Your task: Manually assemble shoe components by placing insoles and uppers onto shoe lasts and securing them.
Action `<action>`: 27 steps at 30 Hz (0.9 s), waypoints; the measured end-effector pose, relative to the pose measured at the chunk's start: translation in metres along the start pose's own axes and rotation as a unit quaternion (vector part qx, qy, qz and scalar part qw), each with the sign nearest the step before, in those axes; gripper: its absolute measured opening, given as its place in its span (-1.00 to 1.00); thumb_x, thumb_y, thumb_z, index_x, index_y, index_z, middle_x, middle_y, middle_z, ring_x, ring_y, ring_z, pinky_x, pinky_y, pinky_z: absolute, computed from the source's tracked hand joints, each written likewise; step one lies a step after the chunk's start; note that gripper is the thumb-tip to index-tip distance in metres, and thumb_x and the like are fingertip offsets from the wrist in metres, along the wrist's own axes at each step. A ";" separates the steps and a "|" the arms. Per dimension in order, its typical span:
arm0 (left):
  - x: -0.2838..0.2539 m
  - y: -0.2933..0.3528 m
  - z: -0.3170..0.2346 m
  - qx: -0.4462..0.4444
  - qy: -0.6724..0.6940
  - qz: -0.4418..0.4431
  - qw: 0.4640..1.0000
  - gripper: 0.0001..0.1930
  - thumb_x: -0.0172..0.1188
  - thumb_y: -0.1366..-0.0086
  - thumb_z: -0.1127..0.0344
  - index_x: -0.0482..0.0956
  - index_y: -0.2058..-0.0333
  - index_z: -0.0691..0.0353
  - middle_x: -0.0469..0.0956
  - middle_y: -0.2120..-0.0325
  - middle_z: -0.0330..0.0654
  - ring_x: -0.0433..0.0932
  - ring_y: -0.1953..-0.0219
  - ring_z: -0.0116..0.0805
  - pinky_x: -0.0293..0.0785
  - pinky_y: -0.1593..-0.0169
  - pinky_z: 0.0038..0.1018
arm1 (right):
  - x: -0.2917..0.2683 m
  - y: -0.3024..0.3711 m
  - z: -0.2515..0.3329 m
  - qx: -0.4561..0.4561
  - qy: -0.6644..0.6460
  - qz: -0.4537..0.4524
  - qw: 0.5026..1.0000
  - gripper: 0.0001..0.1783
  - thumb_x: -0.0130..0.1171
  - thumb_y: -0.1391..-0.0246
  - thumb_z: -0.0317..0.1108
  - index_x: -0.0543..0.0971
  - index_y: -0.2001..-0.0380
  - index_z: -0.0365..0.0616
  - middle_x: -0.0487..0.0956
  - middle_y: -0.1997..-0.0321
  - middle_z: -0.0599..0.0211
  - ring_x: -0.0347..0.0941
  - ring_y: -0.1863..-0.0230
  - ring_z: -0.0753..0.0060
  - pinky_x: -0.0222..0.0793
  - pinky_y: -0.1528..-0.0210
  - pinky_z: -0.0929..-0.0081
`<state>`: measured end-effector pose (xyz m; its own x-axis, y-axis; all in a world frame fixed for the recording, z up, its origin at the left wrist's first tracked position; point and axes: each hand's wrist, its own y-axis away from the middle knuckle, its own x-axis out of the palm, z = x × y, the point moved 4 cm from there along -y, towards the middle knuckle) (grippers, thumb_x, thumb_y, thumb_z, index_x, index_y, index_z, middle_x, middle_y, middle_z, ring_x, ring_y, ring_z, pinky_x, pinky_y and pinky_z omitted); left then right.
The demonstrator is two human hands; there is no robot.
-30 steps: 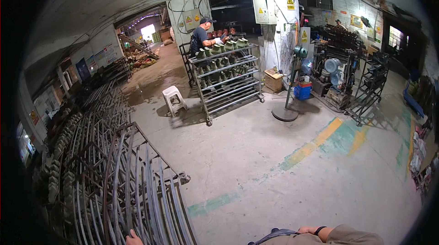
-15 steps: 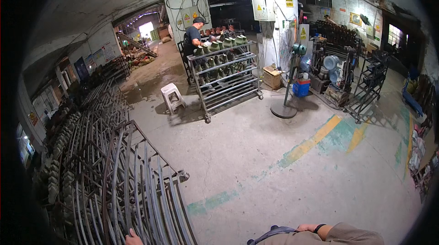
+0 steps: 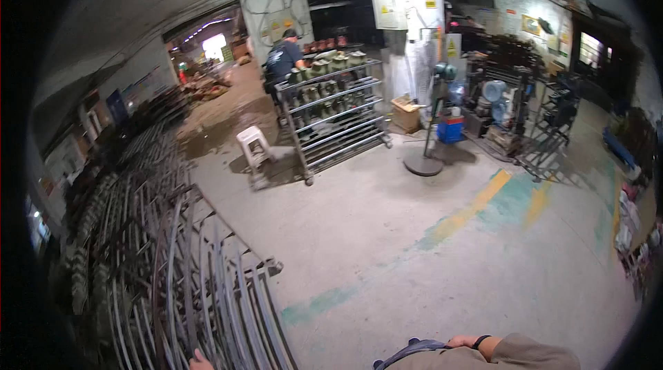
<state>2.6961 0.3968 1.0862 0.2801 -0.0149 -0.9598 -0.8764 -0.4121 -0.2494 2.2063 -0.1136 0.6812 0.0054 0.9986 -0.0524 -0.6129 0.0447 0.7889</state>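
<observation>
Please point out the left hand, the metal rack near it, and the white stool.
Left hand [image 3: 200, 362]: head view, on its visible part.
Metal rack [image 3: 219, 280]: head view, on its bars.
White stool [image 3: 251, 135]: head view, on its seat.

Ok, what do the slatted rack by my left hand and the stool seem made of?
Slatted rack: probably metal, dull grey, given the sheen on its slim bars. Stool: likely moulded plastic, off-white, from its even colour; blur hides its exact finish.
</observation>
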 end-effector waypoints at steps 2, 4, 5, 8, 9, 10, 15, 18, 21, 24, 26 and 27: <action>-0.001 0.001 0.002 0.016 0.015 0.016 1.000 -0.31 -0.26 -0.26 -0.30 0.61 0.29 0.23 0.59 0.33 0.09 0.54 0.26 0.13 0.43 0.19 -0.07 | 0.001 0.009 0.009 -0.050 -0.035 -0.012 0.998 -0.54 0.07 -0.04 0.02 0.60 0.31 -0.21 0.61 0.41 0.29 0.42 0.40 0.48 0.35 0.30 0.32; 0.005 -0.003 0.006 0.032 0.025 0.017 0.999 -0.29 -0.25 -0.25 -0.32 0.62 0.26 0.24 0.58 0.31 0.12 0.53 0.24 0.16 0.42 0.17 -0.05 | 0.001 -0.017 -0.019 -0.049 0.027 0.044 0.997 -0.57 0.05 -0.03 -0.04 0.59 0.37 -0.26 0.55 0.52 0.40 0.37 0.45 0.49 0.30 0.36 0.33; 0.010 -0.005 0.012 0.035 0.017 0.010 0.999 -0.30 -0.25 -0.25 -0.31 0.62 0.28 0.25 0.58 0.31 0.12 0.54 0.26 0.16 0.43 0.19 -0.04 | -0.001 -0.017 -0.026 -0.048 0.011 0.029 0.998 -0.57 0.05 -0.03 -0.04 0.59 0.37 -0.26 0.55 0.52 0.40 0.37 0.45 0.49 0.30 0.36 0.33; 0.003 0.002 0.005 0.045 0.015 0.009 0.999 -0.32 -0.23 -0.26 -0.29 0.62 0.28 0.24 0.58 0.33 0.11 0.55 0.30 0.15 0.45 0.22 -0.07 | 0.004 -0.012 -0.020 -0.161 -0.012 -0.047 0.986 -0.56 0.02 -0.03 -0.05 0.56 0.38 -0.29 0.49 0.56 0.47 0.33 0.47 0.51 0.27 0.39 0.34; 0.013 -0.004 0.014 0.043 -0.006 -0.002 0.999 -0.33 -0.23 -0.27 -0.29 0.62 0.27 0.24 0.59 0.34 0.11 0.55 0.30 0.14 0.45 0.23 -0.08 | 0.003 -0.008 -0.014 -0.128 -0.006 -0.033 0.991 -0.55 0.03 -0.03 -0.04 0.56 0.37 -0.29 0.47 0.56 0.46 0.32 0.48 0.49 0.27 0.39 0.32; 0.022 -0.010 0.019 0.042 -0.027 -0.014 0.999 -0.33 -0.23 -0.27 -0.28 0.62 0.27 0.24 0.59 0.34 0.11 0.55 0.31 0.14 0.45 0.23 -0.08 | 0.003 -0.001 -0.001 -0.094 -0.001 -0.020 0.995 -0.55 0.03 -0.03 -0.03 0.55 0.36 -0.29 0.46 0.57 0.46 0.31 0.48 0.48 0.26 0.39 0.30; 0.016 -0.005 0.008 0.044 -0.002 -0.011 0.999 -0.34 -0.22 -0.27 -0.28 0.62 0.27 0.21 0.59 0.36 0.08 0.55 0.34 0.11 0.46 0.28 -0.09 | 0.008 -0.006 -0.001 0.014 0.017 -0.040 0.999 -0.48 0.02 -0.07 0.05 0.55 0.29 -0.29 0.56 0.45 0.38 0.36 0.38 0.41 0.30 0.27 0.28; 0.010 0.000 0.007 0.041 -0.005 -0.026 0.999 -0.36 -0.21 -0.26 -0.28 0.63 0.28 0.19 0.60 0.38 0.05 0.56 0.36 0.09 0.46 0.32 -0.10 | 0.007 -0.007 0.000 0.006 0.003 -0.060 0.998 -0.64 0.15 0.06 -0.10 0.64 0.30 -0.14 0.57 0.42 0.43 0.41 0.43 0.50 0.36 0.35 0.34; 0.005 0.001 0.004 0.052 -0.006 -0.037 0.998 -0.36 -0.20 -0.26 -0.28 0.64 0.29 0.17 0.60 0.40 0.03 0.56 0.39 0.07 0.46 0.34 -0.12 | 0.008 0.002 0.011 0.002 -0.023 -0.023 0.999 -0.64 0.14 0.07 -0.10 0.64 0.31 -0.14 0.57 0.42 0.43 0.42 0.42 0.48 0.35 0.33 0.35; 0.006 0.002 0.003 0.039 -0.011 -0.028 0.999 -0.36 -0.20 -0.26 -0.28 0.64 0.30 0.17 0.61 0.43 0.02 0.56 0.40 0.06 0.47 0.34 -0.14 | 0.007 0.009 0.018 0.033 -0.010 -0.028 0.999 -0.51 0.02 -0.08 0.02 0.57 0.26 -0.24 0.59 0.40 0.33 0.38 0.33 0.41 0.31 0.22 0.29; 0.007 -0.001 0.004 0.031 -0.005 -0.027 0.999 -0.36 -0.20 -0.26 -0.29 0.64 0.30 0.18 0.61 0.44 0.02 0.56 0.41 0.06 0.47 0.34 -0.14 | 0.007 0.008 0.012 -0.025 -0.045 -0.008 0.999 -0.54 0.02 -0.08 -0.01 0.57 0.27 -0.23 0.58 0.41 0.32 0.38 0.34 0.42 0.32 0.23 0.30; 0.009 -0.002 0.003 0.043 -0.002 -0.025 0.999 -0.36 -0.20 -0.25 -0.29 0.64 0.31 0.17 0.61 0.44 0.01 0.56 0.42 0.06 0.47 0.35 -0.14 | 0.008 0.007 0.012 -0.025 -0.046 -0.008 0.999 -0.54 0.02 -0.08 -0.01 0.57 0.27 -0.23 0.58 0.41 0.32 0.38 0.34 0.42 0.32 0.23 0.30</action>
<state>2.6991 0.3997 1.0776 0.3237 0.0070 -0.9461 -0.8918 -0.3318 -0.3076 2.2116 -0.1055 0.6934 0.0860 0.9963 -0.0068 -0.6507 0.0613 0.7568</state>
